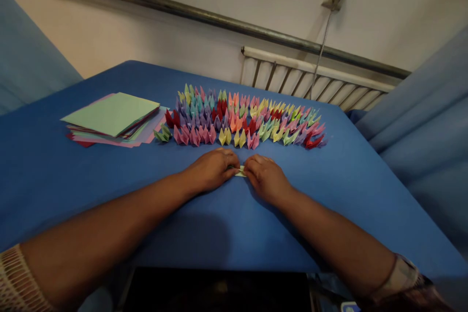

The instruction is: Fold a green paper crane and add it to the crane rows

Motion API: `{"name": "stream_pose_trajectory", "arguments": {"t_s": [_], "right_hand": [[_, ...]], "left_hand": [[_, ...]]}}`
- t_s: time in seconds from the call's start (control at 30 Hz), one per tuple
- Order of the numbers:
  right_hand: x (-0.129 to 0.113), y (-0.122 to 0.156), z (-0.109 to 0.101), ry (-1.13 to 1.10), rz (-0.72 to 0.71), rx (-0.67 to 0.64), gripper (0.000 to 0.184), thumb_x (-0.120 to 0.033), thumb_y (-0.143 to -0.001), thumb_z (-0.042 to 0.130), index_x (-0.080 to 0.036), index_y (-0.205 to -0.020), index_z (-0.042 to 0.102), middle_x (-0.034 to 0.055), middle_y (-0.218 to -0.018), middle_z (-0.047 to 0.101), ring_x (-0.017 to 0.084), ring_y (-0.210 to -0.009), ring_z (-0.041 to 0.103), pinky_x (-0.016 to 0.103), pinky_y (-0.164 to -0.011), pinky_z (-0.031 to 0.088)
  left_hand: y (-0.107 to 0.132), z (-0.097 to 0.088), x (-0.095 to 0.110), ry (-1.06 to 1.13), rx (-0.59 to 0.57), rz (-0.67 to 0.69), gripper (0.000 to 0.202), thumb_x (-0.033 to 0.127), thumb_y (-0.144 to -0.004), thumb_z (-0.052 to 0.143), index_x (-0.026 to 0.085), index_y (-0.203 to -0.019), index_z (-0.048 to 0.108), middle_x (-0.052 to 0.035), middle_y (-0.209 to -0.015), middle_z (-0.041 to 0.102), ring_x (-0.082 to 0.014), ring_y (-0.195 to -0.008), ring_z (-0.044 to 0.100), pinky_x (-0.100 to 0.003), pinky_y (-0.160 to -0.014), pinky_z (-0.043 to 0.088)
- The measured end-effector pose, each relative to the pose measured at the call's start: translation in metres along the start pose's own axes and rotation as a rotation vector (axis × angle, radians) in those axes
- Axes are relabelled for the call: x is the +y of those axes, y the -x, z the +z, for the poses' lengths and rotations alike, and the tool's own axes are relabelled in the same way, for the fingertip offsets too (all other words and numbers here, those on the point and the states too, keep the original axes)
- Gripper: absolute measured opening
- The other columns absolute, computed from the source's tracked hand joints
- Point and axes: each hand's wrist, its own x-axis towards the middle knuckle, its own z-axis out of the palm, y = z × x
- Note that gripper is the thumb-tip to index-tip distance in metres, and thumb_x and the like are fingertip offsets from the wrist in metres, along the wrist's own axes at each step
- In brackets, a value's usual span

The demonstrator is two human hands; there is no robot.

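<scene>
A small piece of pale green folded paper lies on the blue-covered table, mostly hidden under my fingers. My left hand grips its left end, fingers curled and pressed together. On the right end, my right hand holds it the same way, with a narrow strip showing between the two hands. Just beyond them stand several rows of folded paper cranes in pink, yellow, red, purple, green and blue.
A loose stack of coloured square paper sheets, pale green on top, lies at the left. Behind the table are a metal rail and a white radiator. Blue curtains hang at both sides.
</scene>
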Motion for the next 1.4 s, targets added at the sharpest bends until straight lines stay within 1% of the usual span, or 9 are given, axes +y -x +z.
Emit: {"name": "stream_pose_trajectory", "arguments": {"t_s": [0.17,0.27,0.6,0.83,0.97,1.13,1.27,1.33,1.4], "right_hand": [[0.007,-0.006,0.007,-0.089,0.118,0.076,0.007,-0.023,-0.092,0.057,-0.019,-0.094,0.062,0.0066,-0.095,0.063,0.020,-0.092,0.058,0.033,-0.082,0.045],[0.005,-0.006,0.008,-0.072,0.137,0.105,0.014,-0.023,-0.089,0.060,-0.018,-0.103,0.061,0.0074,-0.101,0.064,0.022,-0.095,0.057,0.035,-0.085,0.044],[0.004,-0.018,-0.003,-0.182,0.241,-0.030,0.008,-0.022,-0.084,0.068,-0.020,-0.091,0.064,0.0006,-0.083,0.066,0.016,-0.076,0.058,0.029,-0.069,0.040],[0.006,-0.015,0.004,-0.202,0.220,-0.008,0.007,-0.020,-0.083,0.068,-0.021,-0.086,0.063,0.0014,-0.089,0.063,0.017,-0.087,0.057,0.030,-0.076,0.039],[0.003,-0.010,0.004,-0.156,0.106,0.020,0.005,-0.019,-0.086,0.064,-0.020,-0.088,0.060,0.0027,-0.095,0.063,0.019,-0.095,0.057,0.035,-0.084,0.038],[0.000,-0.007,-0.001,-0.112,-0.035,0.162,0.007,-0.022,-0.092,0.053,-0.020,-0.091,0.059,0.0071,-0.100,0.064,0.023,-0.098,0.057,0.041,-0.089,0.039],[-0.001,-0.011,0.006,-0.415,0.162,0.512,0.037,-0.032,-0.083,0.064,-0.020,-0.117,0.053,0.0141,-0.128,0.055,0.026,-0.111,0.055,0.041,-0.088,0.047],[-0.002,-0.014,0.012,-0.719,0.280,0.512,0.043,-0.037,-0.081,0.066,-0.021,-0.117,0.052,0.0106,-0.113,0.063,0.022,-0.094,0.062,0.036,-0.077,0.051],[-0.005,-0.017,0.017,-1.014,0.321,0.407,0.031,-0.041,-0.081,0.064,-0.020,-0.102,0.058,0.0046,-0.091,0.067,0.018,-0.077,0.063,0.032,-0.070,0.051]], "left_hand": [[-0.001,0.003,0.003,-0.059,0.020,-0.108,0.019,0.028,-0.092,0.051,0.017,-0.085,0.066,-0.0048,-0.086,0.065,-0.0195,-0.083,0.059,-0.032,-0.077,0.045],[-0.001,0.006,0.005,-0.073,0.063,-0.182,0.013,0.028,-0.088,0.057,0.018,-0.092,0.064,-0.0047,-0.090,0.065,-0.0211,-0.086,0.059,-0.032,-0.076,0.044],[-0.001,0.006,0.004,-0.097,0.031,-0.055,0.019,0.024,-0.088,0.058,0.022,-0.105,0.067,-0.0042,-0.094,0.064,-0.0223,-0.093,0.058,-0.034,-0.084,0.043],[-0.002,0.002,0.006,-0.068,0.031,-0.031,0.014,0.024,-0.089,0.058,0.022,-0.098,0.068,-0.0041,-0.089,0.062,-0.0217,-0.088,0.057,-0.034,-0.080,0.043],[0.000,0.002,0.007,-0.057,0.041,0.010,0.013,0.026,-0.090,0.056,0.021,-0.094,0.067,-0.0043,-0.090,0.064,-0.0207,-0.088,0.058,-0.034,-0.083,0.043],[0.003,0.001,0.010,0.058,0.050,-0.121,0.010,0.028,-0.088,0.058,0.020,-0.088,0.065,-0.0015,-0.080,0.065,-0.0178,-0.076,0.059,-0.028,-0.068,0.041],[0.000,0.003,0.017,0.448,0.216,-0.273,0.022,0.039,-0.086,0.057,0.018,-0.080,0.061,0.0017,-0.070,0.060,-0.0141,-0.065,0.054,-0.025,-0.060,0.039],[-0.002,0.006,0.021,0.691,0.309,-0.337,0.027,0.043,-0.082,0.061,0.017,-0.077,0.059,0.0031,-0.067,0.057,-0.0119,-0.061,0.051,-0.023,-0.056,0.038],[-0.002,0.008,0.025,0.857,0.353,-0.389,0.030,0.045,-0.077,0.066,0.016,-0.075,0.057,0.0041,-0.066,0.055,-0.0099,-0.058,0.048,-0.021,-0.053,0.036]]}}
